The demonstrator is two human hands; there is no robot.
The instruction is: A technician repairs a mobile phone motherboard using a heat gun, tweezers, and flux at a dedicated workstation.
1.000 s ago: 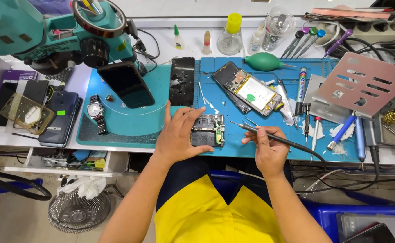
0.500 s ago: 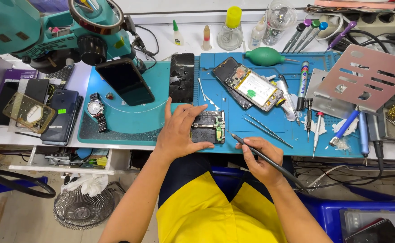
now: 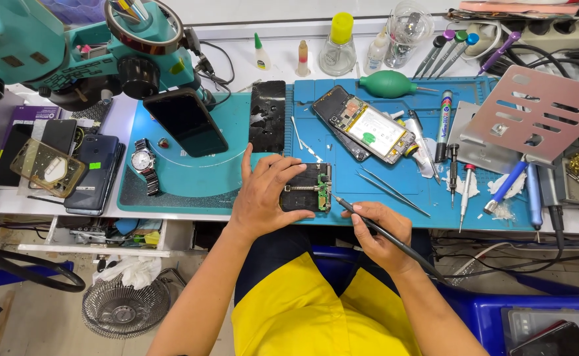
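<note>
Bright, even overhead light — soft shadows, sharp focus, slight wide-angle bowing at edges.

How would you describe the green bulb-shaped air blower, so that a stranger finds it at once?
Start at the blue work mat that covers the middle of the bench. Look along its far edge, just behind the opened phone with the pale battery. There lies the air blower on its side: a dark green rubber bulb with a thin nozzle pointing right, the only round, soft thing among slim pens and screwdrivers.

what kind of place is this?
Most likely a phone repair bench. An opened phone lies on the blue work mat, a teal microscope stands at the back, and precision screwdrivers lie nearby. The left hand steadies a small circuit-board holder.
</note>
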